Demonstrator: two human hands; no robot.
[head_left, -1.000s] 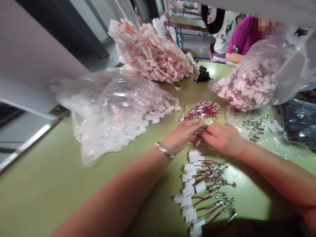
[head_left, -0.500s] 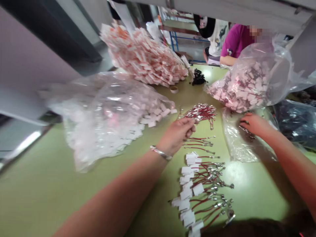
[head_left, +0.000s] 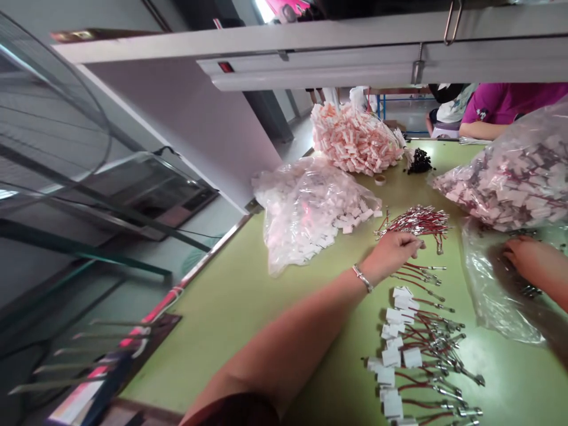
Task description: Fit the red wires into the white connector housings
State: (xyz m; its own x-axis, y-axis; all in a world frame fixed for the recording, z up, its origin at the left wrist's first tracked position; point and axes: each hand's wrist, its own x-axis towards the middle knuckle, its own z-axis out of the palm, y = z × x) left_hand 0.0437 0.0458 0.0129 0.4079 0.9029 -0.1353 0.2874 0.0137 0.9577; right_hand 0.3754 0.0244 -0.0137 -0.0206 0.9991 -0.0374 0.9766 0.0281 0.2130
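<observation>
My left hand (head_left: 393, 254), a silver bracelet at its wrist, is closed in a pinch just in front of a pile of short red wires with metal terminals (head_left: 419, 220). Whatever the fingertips hold is too small to make out. At the right, my right hand (head_left: 535, 260) reaches down with bent fingers to small dark metal parts (head_left: 530, 290) on a clear plastic bag (head_left: 492, 307); its fingertips are partly hidden. Below my left hand lie several loose red wires (head_left: 421, 275). Nearer still is a column of red wires with white connector housings (head_left: 393, 357) at their left ends.
A clear bag of white housings (head_left: 302, 207) lies left of the wire pile. Behind are a heap of pinkish-white parts (head_left: 355, 142), a tape roll (head_left: 380, 180) and black-tipped wires (head_left: 419, 161). Another full bag (head_left: 515, 171) stands right. A shelf with a lamp (head_left: 332, 68) crosses above; a person (head_left: 497, 109) sits opposite.
The view has swung left, so the table's things appear further right. My left hand stays by the wire pile, still pinched; my right hand remains at the metal parts on the bag.
</observation>
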